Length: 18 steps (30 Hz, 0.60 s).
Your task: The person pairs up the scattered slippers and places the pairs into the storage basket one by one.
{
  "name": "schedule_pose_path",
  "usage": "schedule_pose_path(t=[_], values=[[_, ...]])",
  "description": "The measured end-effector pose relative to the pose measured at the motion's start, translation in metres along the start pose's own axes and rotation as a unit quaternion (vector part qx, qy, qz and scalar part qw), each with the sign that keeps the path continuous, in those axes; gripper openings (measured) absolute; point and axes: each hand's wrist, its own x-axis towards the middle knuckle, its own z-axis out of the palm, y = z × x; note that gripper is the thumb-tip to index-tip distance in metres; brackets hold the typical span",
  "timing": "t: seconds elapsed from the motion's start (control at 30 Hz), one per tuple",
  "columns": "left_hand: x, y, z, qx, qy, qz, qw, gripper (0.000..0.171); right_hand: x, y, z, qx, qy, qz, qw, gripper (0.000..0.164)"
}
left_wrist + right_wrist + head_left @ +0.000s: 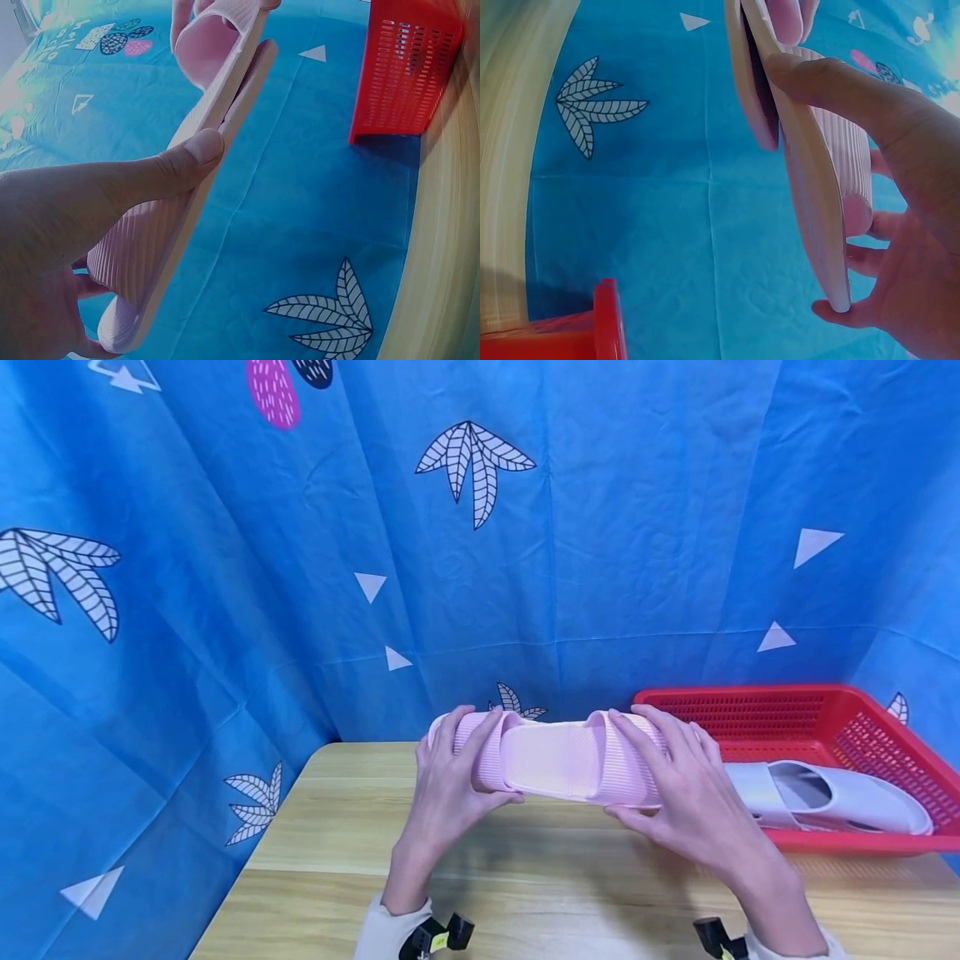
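A pair of pink slippers [551,762] is held up level above the table, one ribbed strap at each end and the soles overlapping in between. My left hand [444,789] grips the left end, thumb on the near edge and fingers over the strap. At the other end my right hand [693,797] holds on the same way. In the left wrist view the left thumb presses the sole edge of a slipper [214,176]. The right wrist view shows the two soles [814,180] stacked, with a dark narrow gap between them.
A red perforated basket [885,841] stands on the right of the wooden table [337,860]. Inside it lie white shoes [862,793] with cut-out openings. A blue patterned curtain [622,527] hangs behind the table and along its left side.
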Motion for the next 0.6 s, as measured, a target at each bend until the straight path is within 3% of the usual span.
schedule_pose_path(t=[0.6], values=[[-0.0008, 0.0014, 0.0028, -0.011, -0.003, 0.008, 0.9999, 0.111, -0.0012, -0.0013, 0.0026, 0.006, -0.028, -0.013, 0.999, 0.128]])
